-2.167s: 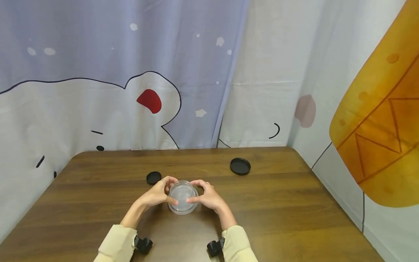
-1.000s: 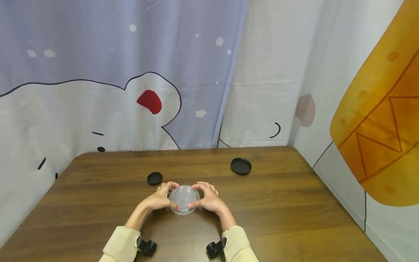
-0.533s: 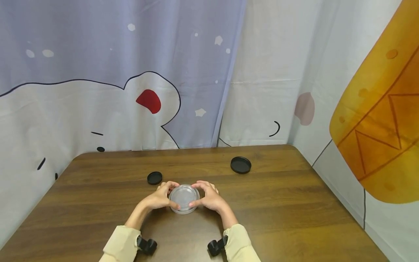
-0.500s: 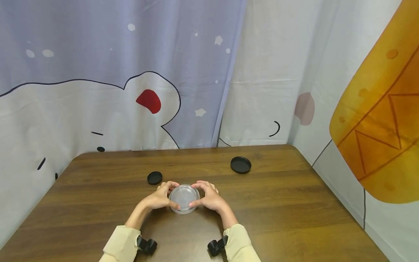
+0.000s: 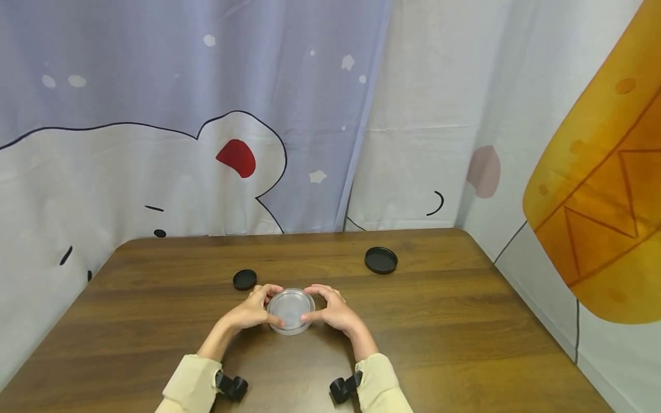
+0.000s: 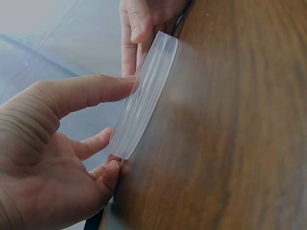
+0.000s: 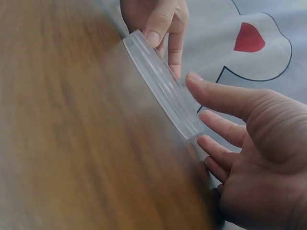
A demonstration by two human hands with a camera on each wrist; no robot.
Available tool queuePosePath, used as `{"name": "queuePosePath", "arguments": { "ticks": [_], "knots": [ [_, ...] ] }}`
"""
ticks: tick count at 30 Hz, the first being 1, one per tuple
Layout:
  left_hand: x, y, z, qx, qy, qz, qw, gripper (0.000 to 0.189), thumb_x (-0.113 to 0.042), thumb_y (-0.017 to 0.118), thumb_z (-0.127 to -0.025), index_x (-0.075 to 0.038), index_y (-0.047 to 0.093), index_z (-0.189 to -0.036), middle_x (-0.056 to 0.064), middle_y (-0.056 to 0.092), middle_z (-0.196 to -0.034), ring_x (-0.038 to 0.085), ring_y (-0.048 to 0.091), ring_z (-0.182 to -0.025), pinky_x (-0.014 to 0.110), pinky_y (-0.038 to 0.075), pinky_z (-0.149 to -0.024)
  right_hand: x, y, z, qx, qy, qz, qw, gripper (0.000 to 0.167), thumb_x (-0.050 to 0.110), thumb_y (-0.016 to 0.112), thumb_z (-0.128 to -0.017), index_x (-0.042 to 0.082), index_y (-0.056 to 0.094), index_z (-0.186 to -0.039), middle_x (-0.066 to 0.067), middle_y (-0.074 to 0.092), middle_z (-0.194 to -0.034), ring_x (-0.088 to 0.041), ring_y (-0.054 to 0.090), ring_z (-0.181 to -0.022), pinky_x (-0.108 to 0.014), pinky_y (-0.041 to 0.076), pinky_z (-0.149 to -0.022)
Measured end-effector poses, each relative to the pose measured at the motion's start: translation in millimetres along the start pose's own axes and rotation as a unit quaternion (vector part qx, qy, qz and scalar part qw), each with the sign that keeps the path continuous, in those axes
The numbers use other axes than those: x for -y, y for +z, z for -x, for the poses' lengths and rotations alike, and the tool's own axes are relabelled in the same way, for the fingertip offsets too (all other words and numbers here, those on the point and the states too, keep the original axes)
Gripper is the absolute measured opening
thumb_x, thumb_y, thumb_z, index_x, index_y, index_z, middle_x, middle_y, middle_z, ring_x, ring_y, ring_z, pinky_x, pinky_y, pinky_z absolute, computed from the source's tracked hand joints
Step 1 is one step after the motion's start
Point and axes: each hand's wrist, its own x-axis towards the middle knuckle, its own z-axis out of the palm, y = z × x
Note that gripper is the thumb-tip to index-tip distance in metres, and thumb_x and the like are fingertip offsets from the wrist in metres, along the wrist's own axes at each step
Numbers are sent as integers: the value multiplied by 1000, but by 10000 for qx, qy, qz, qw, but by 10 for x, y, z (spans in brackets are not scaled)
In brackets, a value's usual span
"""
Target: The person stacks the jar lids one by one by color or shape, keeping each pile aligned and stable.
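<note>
A clear round plastic container [image 5: 291,308], shallow with ridged sides, sits low on the wooden table between both hands. Its see-through side [image 6: 146,96] shows in the left wrist view. My left hand [image 5: 253,308] holds it from the left, thumb over the near edge and fingers around the far side. On the right, my right hand [image 5: 333,310] curves loosely about it. In the right wrist view the right thumb [image 7: 216,91] stands off the container, with the fingertips right at its edge. A small black lid [image 5: 245,280] lies just beyond my left hand.
Farther back on the right lies a larger black lid [image 5: 381,260]. The brown wooden table [image 5: 454,321] ends at a printed curtain [image 5: 315,115] behind. Black wrist cameras [image 5: 230,386] are strapped at both cuffs.
Earlier, a taller, narrower clear part stood up between the hands; now the container looks low and flat. The right thumb has lifted slightly off its near edge. Both lids lie as before.
</note>
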Motion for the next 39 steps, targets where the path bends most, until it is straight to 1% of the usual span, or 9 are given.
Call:
{"name": "queuePosePath", "arguments": {
  "ticks": [9,13,16,21,24,27,31,35,39],
  "knots": [
    [5,-6,-22,-35,-95,116,9999,76,-7,83,-66,4,48,-131,22,41,-123,29,40,-105,32,36,-82,-21,-12,-31,55,13,-144,9999,58,14,81,-76,6,61,-129,-15,48,-146,-36,32,-137,-62,24,-112],
    [-9,-30,-49,-6,-251,244,9994,78,-14,84,-70,1,44,-136,22,38,-128,30,38,-108,34,36,-84,-3,-35,-38,77,16,-249,9997,61,13,79,-78,4,55,-134,-17,47,-146,-38,32,-140,-61,23,-114],
    [-55,-10,-91,-156,-250,273,9992,81,-23,84,-74,0,41,-139,24,37,-133,33,39,-114,41,39,-90,-1,-93,0,2,28,-428,9991,65,13,77,-80,0,49,-138,-21,47,-146,-40,33,-141,-60,22,-115],
    [-323,120,-161,-919,209,0,9955,91,-30,85,-74,-4,36,-146,24,31,-146,41,28,-131,62,31,-105,52,-251,44,-365,27,-633,9973,68,14,74,-84,-2,43,-142,-27,46,-145,-45,39,-137,-60,29,-113],
    [-565,286,-233,-1146,451,69,9924,102,-36,85,-72,-10,28,-152,23,23,-153,41,18,-138,67,27,-108,118,-408,94,-664,14,-685,9954,68,15,73,-86,0,42,-144,-27,43,-147,-46,38,-137,-61,31,-112],
    [-784,493,-382,-1135,555,452,9910,108,-43,85,-71,-14,23,-155,20,19,-158,41,14,-144,68,27,-110,165,-612,190,-1035,-20,-692,9922,68,14,72,-88,1,39,-145,-26,40,-150,-44,35,-140,-61,29,-113],
    [-980,767,-602,-1040,435,1424,9834,109,-41,84,-74,-16,18,-157,16,18,-161,42,13,-148,65,25,-113,125,-872,298,-1593,-5,-786,9841,68,11,70,-88,0,36,-146,-26,38,-151,-43,33,-141,-58,28,-115],
    [-1009,1006,-804,-1072,185,2442,9636,106,-31,81,-79,-13,12,-157,16,16,-162,41,15,-148,60,24,-116,-12,-1098,370,-1938,255,-823,9772,72,13,69,-89,1,31,-149,-25,34,-153,-42,29,-143,-55,26,-117],
    [-929,1184,-973,-1098,-41,2954,9490,105,-30,79,-80,-10,10,-157,16,12,-163,42,12,-148,61,22,-117,-187,-1278,396,-1866,696,-625,9780,79,19,69,-90,3,24,-152,-23,26,-158,-41,22,-147,-56,22,-119]
  ]
}}
